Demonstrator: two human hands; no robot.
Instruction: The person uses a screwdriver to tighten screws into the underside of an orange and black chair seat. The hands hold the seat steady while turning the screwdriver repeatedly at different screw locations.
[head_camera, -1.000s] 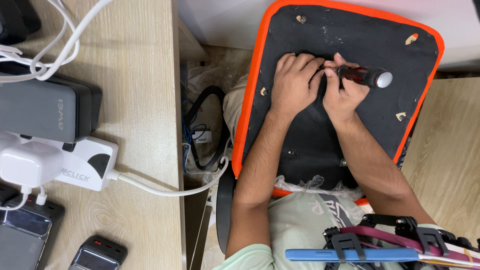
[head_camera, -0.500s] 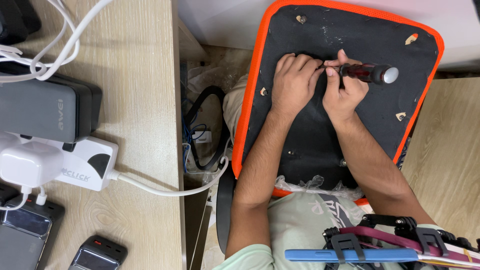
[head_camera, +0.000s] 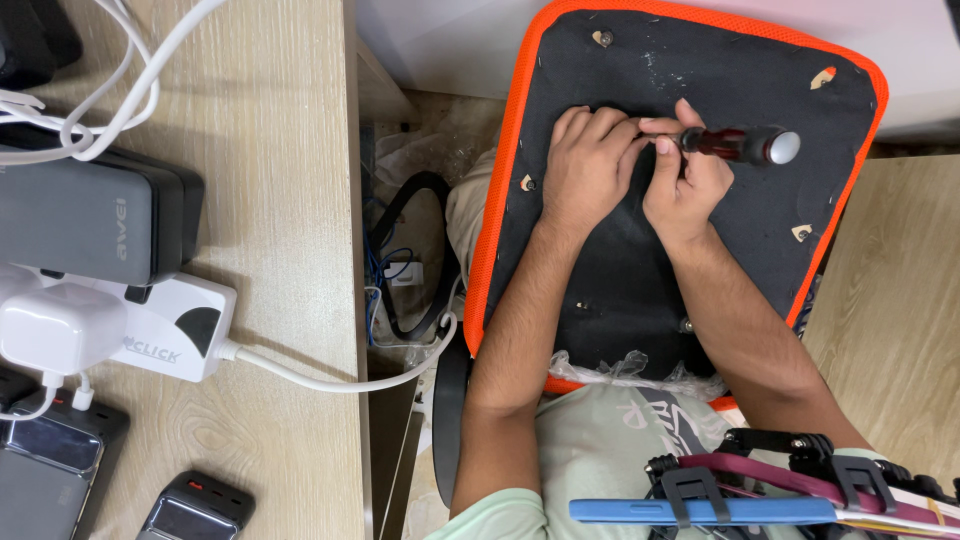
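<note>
Pale wood-grain bench (head_camera: 270, 200) fills the left of the head view, and a second stretch of the same wood shows at the right edge; between them an upturned seat pad (head_camera: 620, 270) with black underside cloth and an orange mesh rim rests against the person's lap. On the upper middle of that black cloth lies the screwdriver (head_camera: 735, 144), its dark red handle almost level, the rounded grey butt pointing right and the tip pointing left toward the meeting fingertips. The right hand (head_camera: 685, 185) wraps the handle, fingers closed around it, thumb on top near the shaft. The left hand (head_camera: 590, 165) lies knuckles-up on the cloth just beside it, fingers curled down and bunched at the tip of the tool, touching the right hand's fingertips; whether they pinch a screw there cannot be told, since the spot is hidden. Small metal fittings (head_camera: 603, 38) dot the pad near its rim.

Below the pad, crumpled clear plastic (head_camera: 620, 368) lies on a pale green shirt, and a camera harness with a blue bar (head_camera: 700, 510) sits at the bottom. Tangled cables (head_camera: 410, 270) fill the gap beside the bench. On the left bench stand a white power strip (head_camera: 175, 330) with a white cord, a grey box (head_camera: 90, 215) and 2 dark phones (head_camera: 195, 508).
</note>
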